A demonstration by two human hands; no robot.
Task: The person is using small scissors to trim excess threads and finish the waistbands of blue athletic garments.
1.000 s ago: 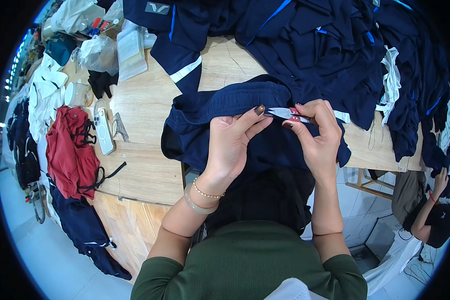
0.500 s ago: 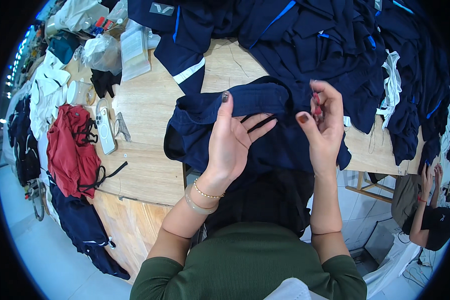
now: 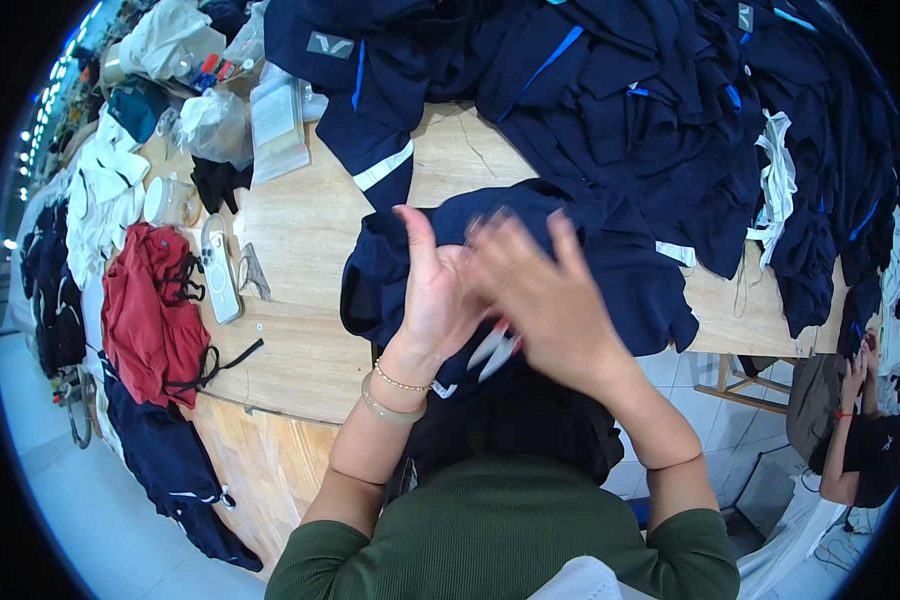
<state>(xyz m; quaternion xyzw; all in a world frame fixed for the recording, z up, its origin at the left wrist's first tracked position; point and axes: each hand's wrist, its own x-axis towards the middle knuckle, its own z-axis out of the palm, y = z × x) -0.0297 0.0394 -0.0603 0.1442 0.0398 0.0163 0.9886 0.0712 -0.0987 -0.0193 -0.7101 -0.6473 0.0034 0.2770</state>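
My left hand is raised over a dark navy garment, palm turned up and thumb sticking out; its fingertips pass behind my right hand. Blurred by motion, my right hand crosses over it, fingers partly spread. Small thread snips with pale blades and a bit of red handle stick out below the right palm, seemingly held there; the grip itself is hidden. The garment lies bunched at the table's near edge, with a white label at its right side.
A large heap of navy garments covers the table's far side. On the left lie a red garment, a phone, plastic bags and white cloth. Another person's hands show at far right.
My right hand has swung left and down across my left hand, bringing the snips' blades into sight. The garment's waist edge has sunk and folded, and its white label now shows.
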